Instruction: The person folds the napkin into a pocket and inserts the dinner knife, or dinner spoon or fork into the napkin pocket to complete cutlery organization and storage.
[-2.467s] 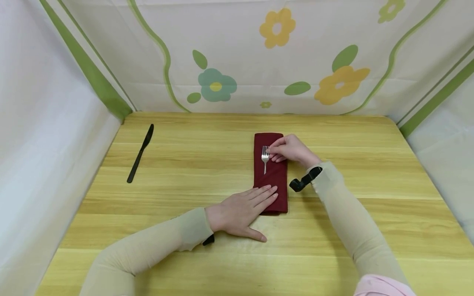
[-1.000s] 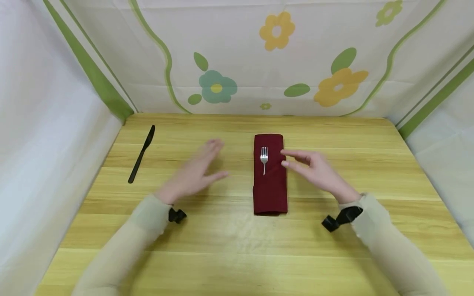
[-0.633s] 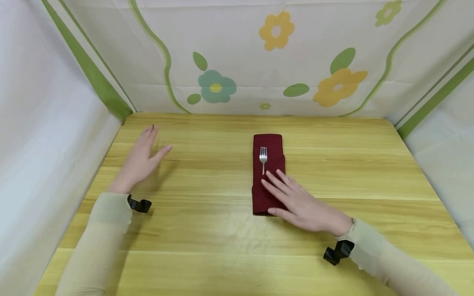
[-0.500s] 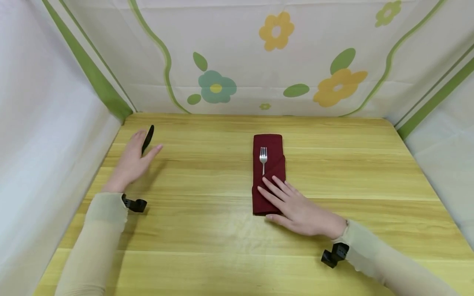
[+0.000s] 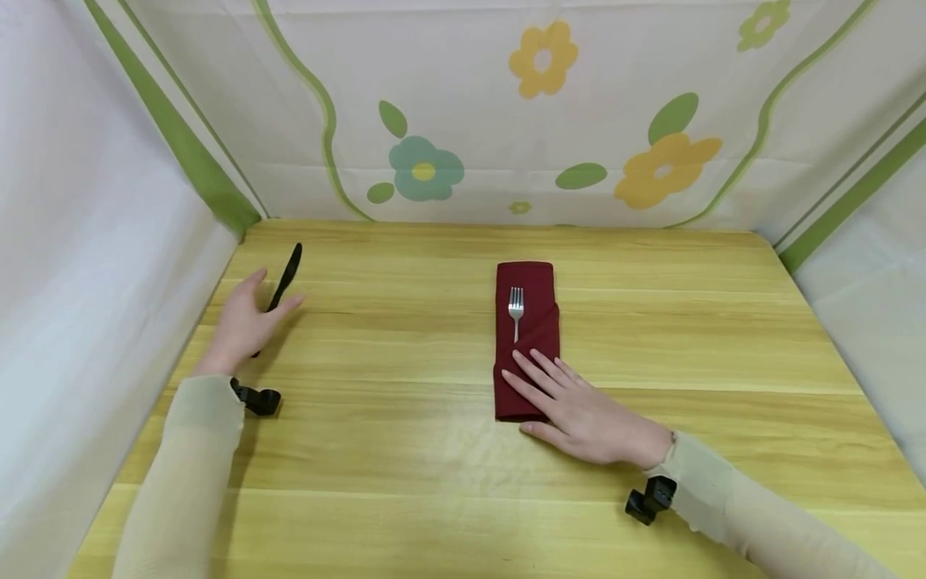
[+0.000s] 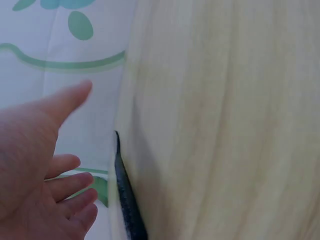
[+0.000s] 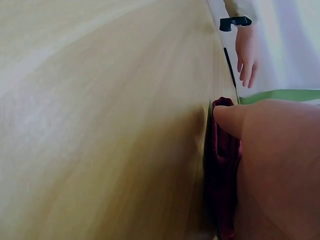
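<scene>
A black table knife (image 5: 287, 277) lies slanted on the table at the far left. Over its handle hovers my left hand (image 5: 239, 326), thumb and fingers spread apart and holding nothing. The left wrist view shows the knife (image 6: 127, 200) beside the hand, with a gap between them. My right hand (image 5: 582, 418) rests with straight fingers on the lower part of a folded dark red napkin (image 5: 526, 273). A silver fork (image 5: 516, 304) lies on the napkin, tines pointing away, its lower end tucked under the diagonal fold.
The wooden table (image 5: 405, 346) spans the view, with white fabric walls at the left, back and right. Flowers are printed on the back wall (image 5: 477, 104). Black camera mounts (image 5: 260, 400) sit on both wrists.
My right hand has left the fork and now rests on the napkin's lower part. My left hand has lifted off the napkin and moved left to above the knife.
</scene>
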Demonstrator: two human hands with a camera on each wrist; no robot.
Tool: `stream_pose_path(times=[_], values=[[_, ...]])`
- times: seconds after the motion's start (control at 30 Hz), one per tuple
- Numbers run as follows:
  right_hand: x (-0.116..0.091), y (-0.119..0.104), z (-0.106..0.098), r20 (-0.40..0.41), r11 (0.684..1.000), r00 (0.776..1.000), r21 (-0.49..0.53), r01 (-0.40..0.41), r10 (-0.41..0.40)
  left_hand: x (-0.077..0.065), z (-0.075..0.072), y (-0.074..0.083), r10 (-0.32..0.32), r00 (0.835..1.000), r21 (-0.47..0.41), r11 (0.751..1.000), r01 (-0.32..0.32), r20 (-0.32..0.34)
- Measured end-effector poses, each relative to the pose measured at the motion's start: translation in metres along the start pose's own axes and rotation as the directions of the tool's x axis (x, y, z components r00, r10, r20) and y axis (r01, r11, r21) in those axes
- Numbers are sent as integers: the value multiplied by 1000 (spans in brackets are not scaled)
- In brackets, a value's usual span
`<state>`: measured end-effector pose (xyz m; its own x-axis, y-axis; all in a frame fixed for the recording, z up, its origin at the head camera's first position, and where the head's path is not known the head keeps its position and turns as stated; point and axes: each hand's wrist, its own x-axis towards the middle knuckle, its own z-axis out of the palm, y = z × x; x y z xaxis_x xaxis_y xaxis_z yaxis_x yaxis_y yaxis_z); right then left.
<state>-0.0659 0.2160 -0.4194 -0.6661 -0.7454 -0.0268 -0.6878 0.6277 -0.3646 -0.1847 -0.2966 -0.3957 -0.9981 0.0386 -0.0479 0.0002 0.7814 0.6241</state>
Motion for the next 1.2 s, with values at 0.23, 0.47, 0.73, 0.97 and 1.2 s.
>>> stream_pose_path(times=[0.23, 0.47, 0.73, 0.97, 1.2], values=[[0, -1, 0, 0, 1000, 1000, -1, -2, 2, 2, 1, -8, -47, 997, -11, 999, 46, -64], [1, -3, 0, 28, 1000, 999, -1, -28, 28, 1, 2, -13, -77, 988, 41, 996, 83, -134], [2, -5, 0, 17, 999, 999, 6, -35, 35, 2, 0, -17, -111, 985, 99, 987, 125, -134], [3, -5, 0, 18, 999, 999, -16, -33, 34, 4, -4, -15, -85, 993, 215, 971, 102, -87], [4, -5, -1, 14, 1000, 1000, -17, -23, 24, 4, -5, -9, -31, 995, 258, 964, 56, -100]])
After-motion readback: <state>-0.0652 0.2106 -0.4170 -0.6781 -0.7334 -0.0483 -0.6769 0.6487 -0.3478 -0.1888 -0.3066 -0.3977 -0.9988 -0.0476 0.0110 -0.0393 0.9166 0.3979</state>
